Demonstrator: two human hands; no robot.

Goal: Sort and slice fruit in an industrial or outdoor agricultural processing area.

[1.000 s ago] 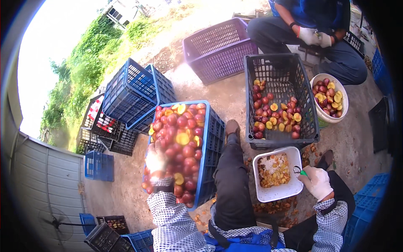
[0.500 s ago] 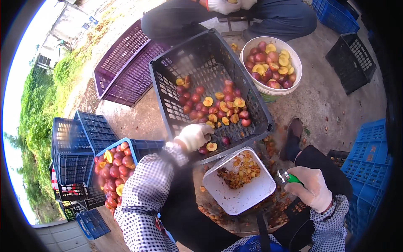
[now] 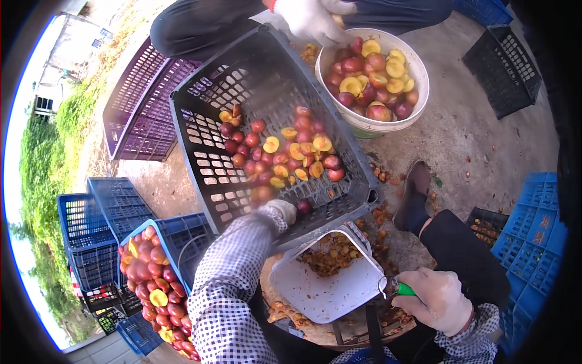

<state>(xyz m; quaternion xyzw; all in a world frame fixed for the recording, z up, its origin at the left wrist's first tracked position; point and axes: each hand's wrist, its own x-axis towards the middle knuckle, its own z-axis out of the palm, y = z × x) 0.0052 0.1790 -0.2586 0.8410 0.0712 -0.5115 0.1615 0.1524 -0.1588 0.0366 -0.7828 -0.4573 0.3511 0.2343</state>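
My left hand, in a white glove and checked sleeve, reaches into the near end of a black plastic crate. Its fingers are mostly hidden; a dark red plum lies just beside it. Whole and halved plums with yellow flesh are spread over the crate floor. My right hand, also gloved, is closed around a tool with a green handle and a metal loop at its tip. That loop sits by the rim of a white bin, which holds wet brownish-yellow scraps and tilts against the crate.
A co-worker's gloved hand is at a white bucket of plums. Left of me stands a blue crate heaped with plums. Purple crates, a black crate and blue crates stand around. Scraps litter the ground.
The whole view has shifted. My left hand has turned, its fingers now hidden at the crate's near end. The tool has come to the bin's rim. The co-worker's hand has reached the bucket.
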